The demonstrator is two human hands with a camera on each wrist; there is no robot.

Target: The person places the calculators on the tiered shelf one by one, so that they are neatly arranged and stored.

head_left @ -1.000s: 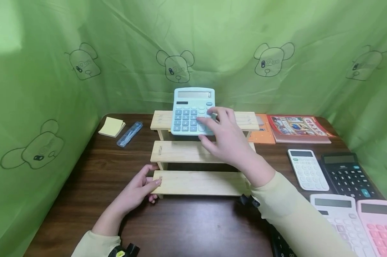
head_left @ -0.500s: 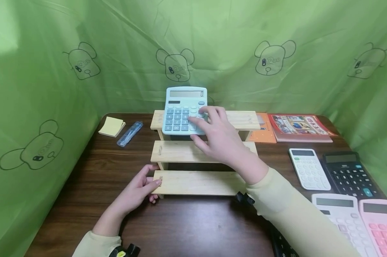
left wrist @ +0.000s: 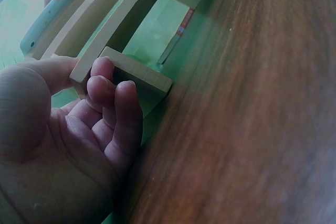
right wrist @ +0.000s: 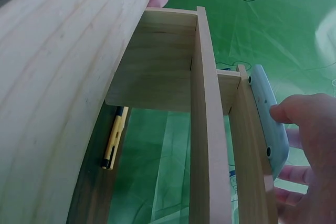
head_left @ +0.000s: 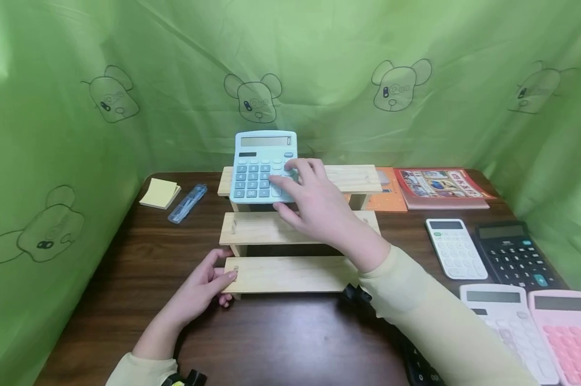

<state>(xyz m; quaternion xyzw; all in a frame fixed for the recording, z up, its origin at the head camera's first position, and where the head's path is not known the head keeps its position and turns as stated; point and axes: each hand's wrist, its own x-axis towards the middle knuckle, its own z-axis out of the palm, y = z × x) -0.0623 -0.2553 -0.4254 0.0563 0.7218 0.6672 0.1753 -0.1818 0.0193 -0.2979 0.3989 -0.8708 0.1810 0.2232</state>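
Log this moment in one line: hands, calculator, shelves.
left hand: grips left end of lowest wooden shelf | right hand: touches face of blue calculator | blue calculator: on top shelf, display reads 0

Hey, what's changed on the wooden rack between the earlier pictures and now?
The blue calculator has slid left along the top step of the wooden rack, the right hand moving with it. Nothing was newly taken or let go. The left hand still grips the bottom step's left end, and the yellow sticky notes stayed put.
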